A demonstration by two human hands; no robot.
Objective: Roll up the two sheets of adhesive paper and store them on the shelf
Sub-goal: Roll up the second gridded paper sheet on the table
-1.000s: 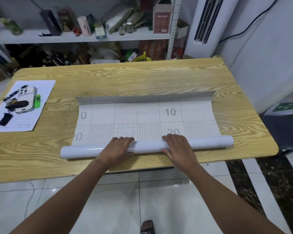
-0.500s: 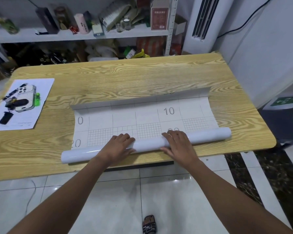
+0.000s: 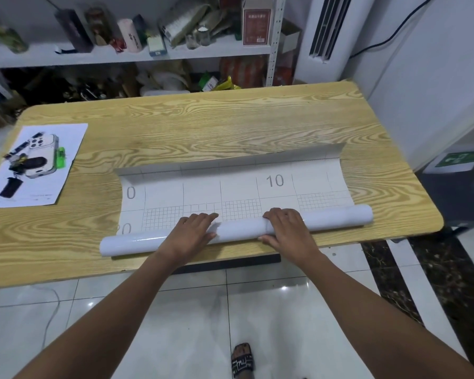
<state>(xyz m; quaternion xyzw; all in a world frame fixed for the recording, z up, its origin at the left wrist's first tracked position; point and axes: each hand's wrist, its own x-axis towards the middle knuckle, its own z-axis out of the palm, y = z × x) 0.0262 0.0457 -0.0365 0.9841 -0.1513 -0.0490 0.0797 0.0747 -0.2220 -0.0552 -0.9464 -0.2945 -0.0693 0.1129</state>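
Observation:
A white sheet of adhesive paper [image 3: 230,187] with a printed grid and numbers lies on the wooden table [image 3: 203,127], its far edge curling up. The near part is wound into a long white roll [image 3: 238,228] across the table's front. My left hand [image 3: 189,232] presses on the roll left of centre, fingers over its top. My right hand [image 3: 288,228] wraps the roll right of centre, thumb underneath. Only one sheet can be made out. The white shelf [image 3: 175,50] stands behind the table, crowded with items.
A paper sheet [image 3: 36,165] at the table's left carries a phone [image 3: 43,149], a green lighter and small dark items. A tall white air conditioner [image 3: 326,31] stands at the back right. The table's front edge lies just below the roll; tiled floor beneath.
The roll has advanced a little away from me, covering more of the grid, and less flat sheet shows. Both hands stayed on the roll. The camera tilted slightly.

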